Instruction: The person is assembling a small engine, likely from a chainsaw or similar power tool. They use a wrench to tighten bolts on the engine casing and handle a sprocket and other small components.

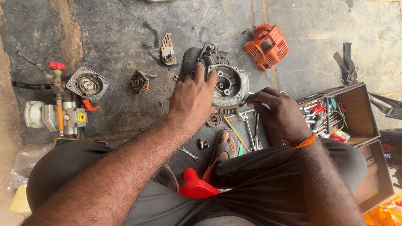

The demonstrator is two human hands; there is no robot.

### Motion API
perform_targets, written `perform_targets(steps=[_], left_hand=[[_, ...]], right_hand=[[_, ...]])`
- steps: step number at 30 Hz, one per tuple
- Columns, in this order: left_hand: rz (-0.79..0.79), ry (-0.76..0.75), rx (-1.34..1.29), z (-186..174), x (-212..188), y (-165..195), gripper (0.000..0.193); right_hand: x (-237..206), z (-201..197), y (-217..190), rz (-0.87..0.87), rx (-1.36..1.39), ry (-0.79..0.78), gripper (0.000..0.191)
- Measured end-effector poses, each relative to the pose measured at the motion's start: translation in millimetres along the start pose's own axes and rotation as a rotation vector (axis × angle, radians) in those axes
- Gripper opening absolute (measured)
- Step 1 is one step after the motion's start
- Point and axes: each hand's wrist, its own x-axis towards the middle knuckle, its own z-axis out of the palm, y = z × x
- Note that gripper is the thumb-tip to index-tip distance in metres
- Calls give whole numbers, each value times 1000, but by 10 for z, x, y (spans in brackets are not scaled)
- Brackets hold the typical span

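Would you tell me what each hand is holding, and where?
Left hand grips the engine by its top; right hand pinches a thin metal tool.

Bags and a sticker on the floor
A clear plastic bag [23, 165] lies far left; a round yellow sticker [81, 117] sits on the grey pump [50, 117]
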Motion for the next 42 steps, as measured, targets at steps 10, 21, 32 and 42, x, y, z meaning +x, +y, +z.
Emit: perform_targets(steps=[10, 21, 32, 42], left_hand=[[20, 86, -21, -4, -22, 17, 102], [6, 73, -22, 16, -21, 8, 102], [-21, 22, 10, 14, -14, 20, 100], [-17, 22, -29, 35, 16, 21, 102]], right_hand=[[-17, -20, -24, -119, -144, 87, 14], [-78, -14, -142, -340, -490, 208, 32], [-27, 118, -307, 163, -149, 22, 31], [64, 285, -246, 461, 747, -7, 24]])
